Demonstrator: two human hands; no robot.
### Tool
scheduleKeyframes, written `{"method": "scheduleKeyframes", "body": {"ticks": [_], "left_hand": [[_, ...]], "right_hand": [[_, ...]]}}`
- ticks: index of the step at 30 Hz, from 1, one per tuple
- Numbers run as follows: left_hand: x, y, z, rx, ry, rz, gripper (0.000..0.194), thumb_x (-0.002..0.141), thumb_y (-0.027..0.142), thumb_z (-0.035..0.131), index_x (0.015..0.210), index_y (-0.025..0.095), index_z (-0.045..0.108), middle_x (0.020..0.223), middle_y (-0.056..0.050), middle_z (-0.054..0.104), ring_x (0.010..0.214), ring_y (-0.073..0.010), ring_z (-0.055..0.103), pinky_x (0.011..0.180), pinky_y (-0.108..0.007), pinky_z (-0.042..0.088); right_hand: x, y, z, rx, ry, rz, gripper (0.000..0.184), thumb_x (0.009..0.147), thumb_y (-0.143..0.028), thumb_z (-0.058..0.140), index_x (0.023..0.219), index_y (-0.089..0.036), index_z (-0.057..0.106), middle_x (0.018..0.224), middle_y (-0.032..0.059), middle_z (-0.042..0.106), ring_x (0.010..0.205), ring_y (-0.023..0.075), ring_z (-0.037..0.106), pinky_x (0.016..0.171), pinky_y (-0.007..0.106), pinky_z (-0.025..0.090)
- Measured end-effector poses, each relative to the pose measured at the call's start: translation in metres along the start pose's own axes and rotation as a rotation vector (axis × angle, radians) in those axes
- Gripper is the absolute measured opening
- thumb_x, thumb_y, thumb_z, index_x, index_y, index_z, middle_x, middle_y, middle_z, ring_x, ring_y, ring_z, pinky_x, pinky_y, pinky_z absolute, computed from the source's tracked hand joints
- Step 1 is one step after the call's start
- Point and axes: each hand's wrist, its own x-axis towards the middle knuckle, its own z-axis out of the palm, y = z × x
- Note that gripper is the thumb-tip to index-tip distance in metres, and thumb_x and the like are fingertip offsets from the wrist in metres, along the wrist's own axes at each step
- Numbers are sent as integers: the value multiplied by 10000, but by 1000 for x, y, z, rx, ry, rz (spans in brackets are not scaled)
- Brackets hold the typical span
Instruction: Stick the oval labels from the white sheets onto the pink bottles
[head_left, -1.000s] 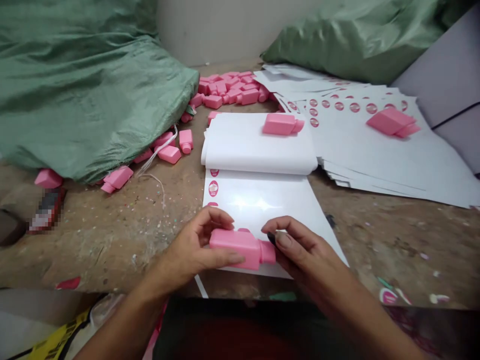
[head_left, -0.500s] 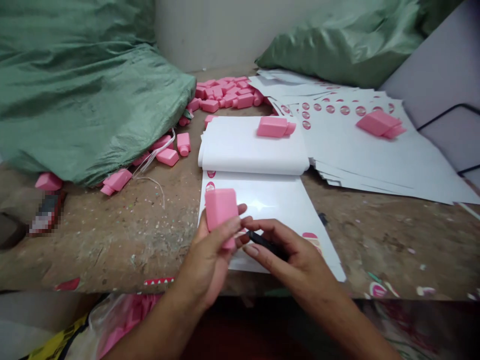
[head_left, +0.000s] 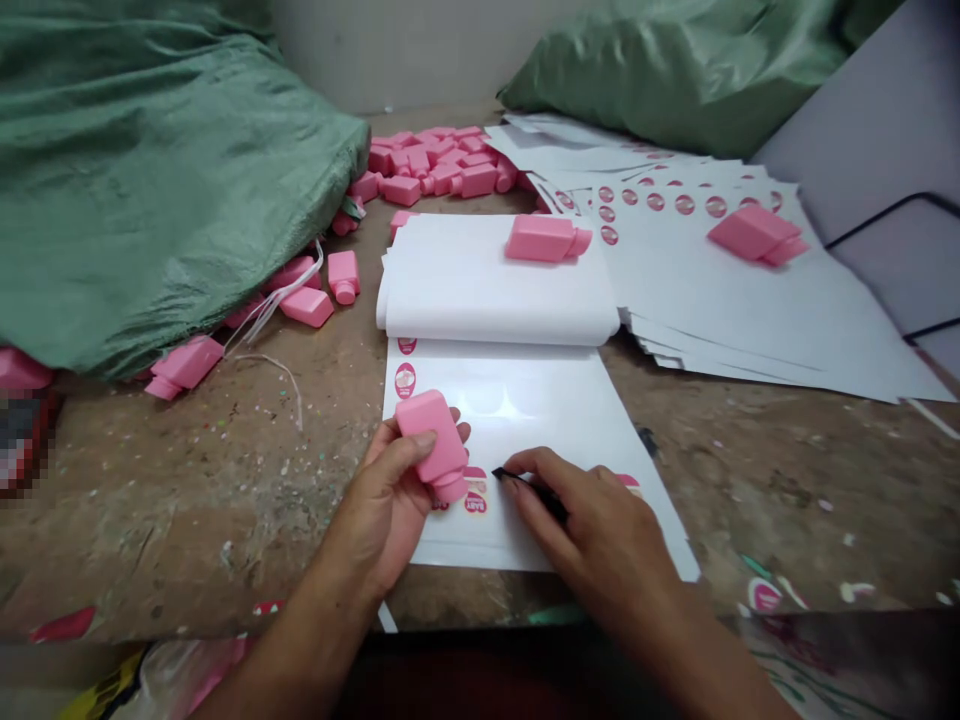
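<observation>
My left hand (head_left: 397,490) is closed around a pink plastic bottle (head_left: 430,440), its neck tilted down and to the right. Pinched in my right hand (head_left: 577,510) is a slim black pointed tool (head_left: 534,490); whether it is tweezers or a blade I cannot tell. Its tip is just right of a pink "BABY" sticker (head_left: 475,498) on the glossy white sticker sheet (head_left: 517,400). More stickers show along the sheet's left side, and one is partly hidden by my right hand. The sheet's far part is folded over.
One pink bottle (head_left: 546,238) lies on the folded paper, another (head_left: 759,234) on stacked sticker sheets (head_left: 712,300) at right. A heap of pink bottles (head_left: 442,160) sits behind. Green sacks (head_left: 187,200) stand left and back right. Scraps litter the worn table (head_left: 300,520).
My left hand has turned the bottle neck-down and drawn it left, away from the tool. The hands have come apart, and the tool's tip is now over the sheet. The view has shifted slightly.
</observation>
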Motion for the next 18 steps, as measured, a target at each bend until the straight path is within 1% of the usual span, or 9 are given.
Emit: {"method": "scheduleKeyframes", "body": {"ticks": [3, 6, 8, 15, 18], "left_hand": [[3, 0, -2, -2, 6, -19, 422, 752, 168, 669, 1161, 160, 564, 1113, -122, 716, 1116, -253, 644, 960, -384, 517], [4, -2, -3, -31, 6, -45, 408, 776, 187, 658, 1174, 162, 571, 1087, -120, 723, 1119, -257, 649, 997, -402, 503], [5, -2, -3, -46, 15, -57, 405, 781, 178, 654, 1178, 159, 574, 1085, -120, 724, 1111, -253, 656, 999, -396, 505], [5, -2, -4, -44, -6, -58, 475, 779, 166, 669, 1238, 181, 549, 1082, -100, 724, 1111, -240, 659, 1019, -394, 488], [4, -2, -5, -27, -17, -47, 496, 772, 168, 683, 1247, 192, 542, 1076, -92, 723, 1109, -238, 656, 995, -388, 501]], "right_hand": [[1, 0, 1, -4, 34, -32, 225, 943, -303, 432, 892, -242, 642, 653, -1, 692, 499, 182, 536, 534, 285, 332], [1, 0, 2, 26, 51, -7, 206, 942, -316, 452, 910, -249, 644, 690, -5, 704, 525, 197, 557, 535, 281, 345], [1, 1, 2, 30, 48, 5, 188, 937, -320, 469, 917, -254, 644, 718, -8, 714, 537, 206, 563, 532, 280, 354], [3, 0, 2, -32, 18, -43, 195, 940, -301, 464, 895, -238, 643, 668, -2, 700, 501, 209, 523, 513, 284, 342], [5, -1, 3, -34, -7, -8, 198, 928, -313, 473, 889, -245, 654, 661, 1, 696, 515, 212, 526, 511, 287, 335]]}}
